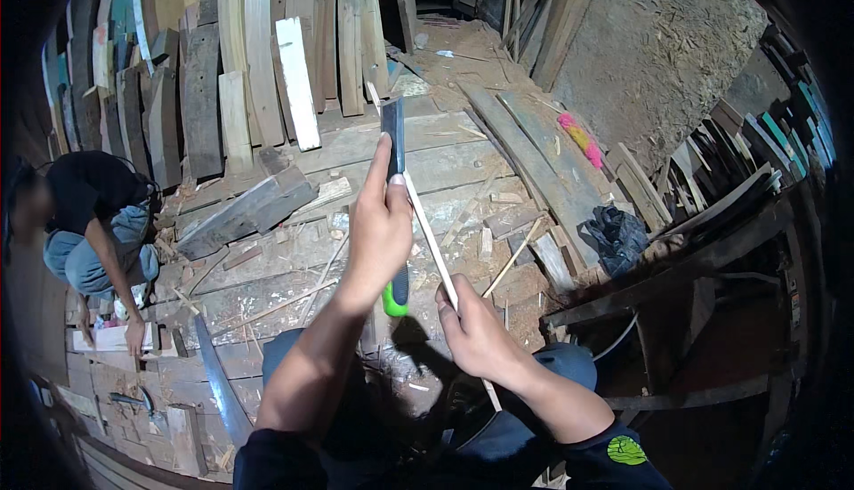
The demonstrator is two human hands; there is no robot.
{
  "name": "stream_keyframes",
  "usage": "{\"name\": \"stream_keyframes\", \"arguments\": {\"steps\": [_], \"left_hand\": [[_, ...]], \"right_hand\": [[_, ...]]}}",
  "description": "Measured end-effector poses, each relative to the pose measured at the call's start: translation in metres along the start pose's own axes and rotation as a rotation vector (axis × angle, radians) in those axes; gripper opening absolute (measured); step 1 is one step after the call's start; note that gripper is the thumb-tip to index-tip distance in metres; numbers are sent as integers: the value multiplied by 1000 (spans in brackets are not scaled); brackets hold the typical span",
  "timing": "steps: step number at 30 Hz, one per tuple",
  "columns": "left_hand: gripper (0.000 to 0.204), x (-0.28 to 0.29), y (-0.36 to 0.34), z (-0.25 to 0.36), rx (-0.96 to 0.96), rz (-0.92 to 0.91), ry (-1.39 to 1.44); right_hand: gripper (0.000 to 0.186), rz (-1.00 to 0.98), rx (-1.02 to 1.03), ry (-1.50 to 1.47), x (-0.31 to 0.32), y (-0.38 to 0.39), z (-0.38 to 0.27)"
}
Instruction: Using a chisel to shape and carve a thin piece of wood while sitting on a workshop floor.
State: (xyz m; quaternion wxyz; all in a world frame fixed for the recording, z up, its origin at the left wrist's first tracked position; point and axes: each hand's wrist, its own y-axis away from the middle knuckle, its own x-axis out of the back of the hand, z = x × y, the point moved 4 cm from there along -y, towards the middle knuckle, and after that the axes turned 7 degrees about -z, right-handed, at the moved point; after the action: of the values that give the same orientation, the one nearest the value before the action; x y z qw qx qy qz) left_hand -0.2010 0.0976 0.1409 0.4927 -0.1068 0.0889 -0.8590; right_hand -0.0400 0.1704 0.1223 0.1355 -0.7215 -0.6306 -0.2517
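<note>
**A dark-bladed tool with a green-and-black handle (392, 134) and a slender pale wooden stick (429, 234), held above a plank floor (436, 138)**

We see the left hand (381, 234) with its grip closed around the tool, the index finger laid along the blade, which points away from the wearer; the green end of the handle shows below the wrist. The right hand (476, 330) has its grip closed around the stick, below the blade. The stick slants from behind the blade down past the right hand toward the wearer's lap. We cannot tell whether the cutting edge touches it.

To the left we find a handsaw with a long grey blade (221, 379) and a thick weathered grey timber (249, 212), both on the floor among wood scraps. Beyond them, a crouching co-worker in a dark top (98, 192) rests a hand on a short pale board (114, 339). Tall upright planks (260, 54) stand at the upper left. On the right we note a crumpled black plastic bag (614, 239) and, farther off, a fuzzy pink-and-yellow object (580, 140).
</note>
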Motion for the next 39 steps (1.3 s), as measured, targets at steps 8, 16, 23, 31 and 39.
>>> {"name": "stream_keyframes", "arguments": {"steps": [8,16,23,31,39], "left_hand": [[50,-1,2,-6,-28,45,10],[51,-4,16,-2,91,-60,-120],[53,-25,27,-9,-18,-53,-93],[53,-17,21,-5,14,-42,-74],[49,15,-13,-10,97,82,53]], "right_hand": [[14,35,10,-10,8,-1,5],[13,106,42,1,21,-8,0],[13,169,111,-12,22,-3,5],[14,142,78,12,18,-6,3],[14,7,-20,-1,-1,-4,1]]}}
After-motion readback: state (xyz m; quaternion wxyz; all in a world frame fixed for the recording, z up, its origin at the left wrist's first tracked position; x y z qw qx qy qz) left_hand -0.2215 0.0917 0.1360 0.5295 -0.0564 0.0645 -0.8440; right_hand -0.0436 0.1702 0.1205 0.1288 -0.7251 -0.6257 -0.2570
